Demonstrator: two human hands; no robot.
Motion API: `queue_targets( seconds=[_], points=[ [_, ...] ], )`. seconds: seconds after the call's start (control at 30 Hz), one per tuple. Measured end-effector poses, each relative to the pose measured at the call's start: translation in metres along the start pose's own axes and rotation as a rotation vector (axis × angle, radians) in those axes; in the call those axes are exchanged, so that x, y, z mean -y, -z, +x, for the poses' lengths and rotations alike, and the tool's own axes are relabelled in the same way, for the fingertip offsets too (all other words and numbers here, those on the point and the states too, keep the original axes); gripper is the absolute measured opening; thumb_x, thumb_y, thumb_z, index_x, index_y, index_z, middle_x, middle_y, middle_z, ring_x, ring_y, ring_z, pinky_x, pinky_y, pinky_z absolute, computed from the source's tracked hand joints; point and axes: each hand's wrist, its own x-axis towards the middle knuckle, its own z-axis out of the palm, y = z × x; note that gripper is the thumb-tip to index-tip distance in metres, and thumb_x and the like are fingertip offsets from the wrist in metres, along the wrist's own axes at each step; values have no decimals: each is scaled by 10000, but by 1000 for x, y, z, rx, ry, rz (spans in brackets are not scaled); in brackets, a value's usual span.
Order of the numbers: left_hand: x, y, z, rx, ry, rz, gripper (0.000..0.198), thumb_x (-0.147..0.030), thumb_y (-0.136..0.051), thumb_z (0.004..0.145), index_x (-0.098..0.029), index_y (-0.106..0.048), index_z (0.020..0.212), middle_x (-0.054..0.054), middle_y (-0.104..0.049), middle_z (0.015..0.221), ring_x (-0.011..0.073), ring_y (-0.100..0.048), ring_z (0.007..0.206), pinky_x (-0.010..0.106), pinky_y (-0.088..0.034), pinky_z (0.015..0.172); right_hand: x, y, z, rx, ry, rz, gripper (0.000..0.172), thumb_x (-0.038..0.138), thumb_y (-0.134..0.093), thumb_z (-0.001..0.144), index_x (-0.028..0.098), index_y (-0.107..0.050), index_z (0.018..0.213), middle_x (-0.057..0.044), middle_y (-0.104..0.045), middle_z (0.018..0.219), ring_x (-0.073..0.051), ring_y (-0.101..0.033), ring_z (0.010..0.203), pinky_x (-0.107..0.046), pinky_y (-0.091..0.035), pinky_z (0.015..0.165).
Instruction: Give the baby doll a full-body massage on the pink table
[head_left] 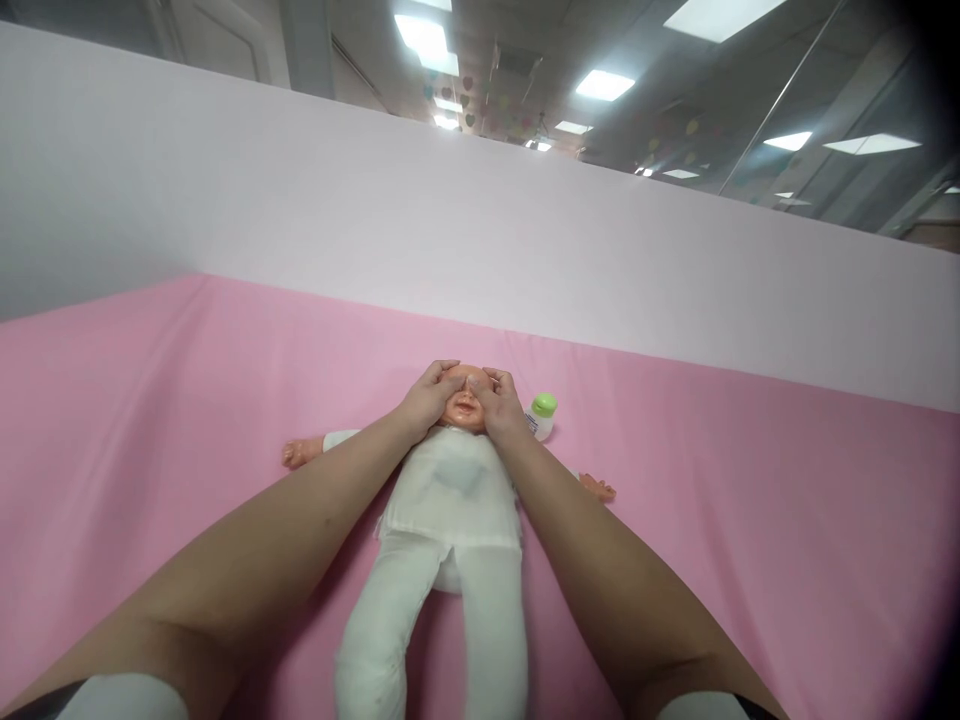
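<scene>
A baby doll (454,500) in white clothes lies on its back, head away from me, with its arms spread and legs toward me. My left hand (433,397) wraps the left side of the doll's head, its thumb across the brow and eye. My right hand (501,402) mirrors it on the other side, thumb near the doll's nose and eye. Both hands cup the head between them, so the eyes and sides are covered while the mouth shows. Just right of my right hand stands a small white bottle (538,424) with a green cap.
Pink sheeting (750,520) with soft folds lies under the doll. A pale wall (480,230) rises behind it. Above the wall, glass panels (750,120) show bright ceiling lights.
</scene>
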Motion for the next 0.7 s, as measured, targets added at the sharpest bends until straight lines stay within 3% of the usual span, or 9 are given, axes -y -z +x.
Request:
queue_targets(
  seconds=[0.17,0.27,0.37,0.53,0.63,0.7],
  points=[
    [-1,2,-1,-31,-81,220,532,-467,-563,962,-199,-588,1420,119,-720,1273,262,-702,1148,416,-561,1024,-5,-1,0,-37,60,-89,471,562,-552,928,238,-606,1266,-67,-692,1263,-230,-656,1190,-383,-526,1048],
    [-6,4,-9,-75,-186,412,506,-440,-488,1009,-186,-610,1429,123,-630,1473,276,-557,1397,433,-394,1224,-3,-3,-7,-69,96,-167,446,460,-395,990,244,-612,1316,-49,-691,1343,-199,-651,1229,-348,-521,1056],
    [-12,6,-25,-103,-286,591,520,-443,-417,1044,-144,-628,1413,149,-584,1529,296,-464,1480,462,-264,1295,4,1,-19,-135,119,-306,450,439,-383,1004,236,-636,1316,-69,-693,1360,-227,-628,1277,-395,-469,1121],
    [-17,12,-55,-50,-340,837,610,-505,-454,1032,-98,-575,1471,205,-571,1529,381,-492,1450,545,-325,1240,17,17,-45,-113,170,-513,498,531,-374,1045,231,-644,1337,-108,-750,1223,-295,-675,1180,-483,-471,1096],
    [-19,17,-63,-3,-343,1002,684,-587,-477,1021,-148,-490,1544,172,-568,1543,358,-550,1403,486,-440,1157,22,26,-54,4,199,-592,557,608,-461,1024,242,-611,1417,-110,-745,1266,-304,-691,1185,-477,-487,1093],
    [-22,19,-63,14,-334,1025,712,-646,-527,987,-196,-497,1538,144,-605,1506,342,-603,1339,445,-505,1077,24,28,-55,80,187,-636,683,660,-555,976,239,-526,1512,-121,-717,1342,-307,-696,1202,-474,-507,1090]
  ],
)
